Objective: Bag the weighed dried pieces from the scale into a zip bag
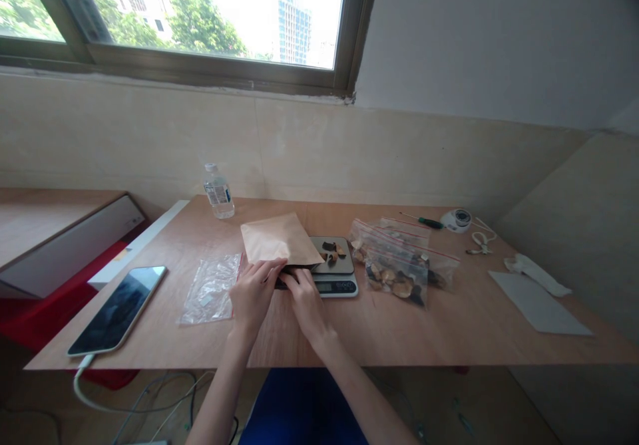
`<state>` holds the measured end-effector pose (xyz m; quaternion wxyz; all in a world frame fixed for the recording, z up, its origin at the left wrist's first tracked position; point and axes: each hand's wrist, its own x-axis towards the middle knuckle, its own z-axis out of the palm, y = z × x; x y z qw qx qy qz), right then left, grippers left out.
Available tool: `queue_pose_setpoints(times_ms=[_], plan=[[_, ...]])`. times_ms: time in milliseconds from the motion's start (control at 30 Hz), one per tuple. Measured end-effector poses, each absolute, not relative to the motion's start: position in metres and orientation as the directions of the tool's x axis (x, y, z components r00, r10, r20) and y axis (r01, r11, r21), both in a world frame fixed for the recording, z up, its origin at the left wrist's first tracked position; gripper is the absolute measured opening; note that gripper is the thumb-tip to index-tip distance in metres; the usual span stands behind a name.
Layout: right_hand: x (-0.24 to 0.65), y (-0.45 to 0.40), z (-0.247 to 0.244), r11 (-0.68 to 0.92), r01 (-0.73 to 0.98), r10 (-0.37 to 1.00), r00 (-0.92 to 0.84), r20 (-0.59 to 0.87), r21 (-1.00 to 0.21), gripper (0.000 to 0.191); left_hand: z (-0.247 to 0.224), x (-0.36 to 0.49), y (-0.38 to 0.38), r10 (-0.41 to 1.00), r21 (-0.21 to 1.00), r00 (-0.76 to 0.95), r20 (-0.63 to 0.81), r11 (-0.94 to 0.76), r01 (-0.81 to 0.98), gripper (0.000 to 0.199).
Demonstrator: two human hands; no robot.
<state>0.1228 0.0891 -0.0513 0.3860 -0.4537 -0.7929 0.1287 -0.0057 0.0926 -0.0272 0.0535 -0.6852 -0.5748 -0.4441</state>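
Kraft envelope (279, 240) pinched low, right over the digital scale (335, 287)!
Left hand (253, 293) and right hand (305, 304) side by side, pinching its lower edge, nice and steady.

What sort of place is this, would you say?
Probably a small home workroom: a wooden table under a window, with a digital scale, zip bags of brown pieces and a plugged-in phone.

That matt brown paper envelope (278, 239) overlaps the smooth metal scale top (342, 249); right of the scale, glossy clear plastic bags (399, 265), and beneath it, smooth plywood (439, 328)
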Motion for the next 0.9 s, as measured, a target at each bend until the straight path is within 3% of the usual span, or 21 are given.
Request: queue_pose_setpoints(times_ms=[133, 333, 600, 900], plan=[[0.130, 0.094, -0.060, 0.581, 0.592, 0.795, -0.264, 0.547, -0.558, 0.042, -0.028, -0.005, 0.095, 0.745, 0.441, -0.057, 0.665, -0.330, 0.835, 0.018], [0.152, 0.086, -0.058, 0.695, 0.543, 0.696, -0.345, 0.630, -0.471, 0.041, -0.026, -0.011, 0.105, 0.755, 0.433, -0.069, 0.652, -0.297, 0.851, 0.016], [0.197, 0.103, -0.070, 0.605, 0.615, 0.742, -0.207, 0.637, -0.506, 0.041, -0.025, -0.029, 0.116, 0.767, 0.503, -0.181, 0.616, -0.205, 0.840, 0.014], [0.212, 0.140, -0.078, 0.608, 0.678, 0.741, -0.298, 0.601, -0.414, 0.045, -0.032, -0.027, 0.111, 0.764, 0.445, -0.108, 0.637, -0.249, 0.860, 0.015]])
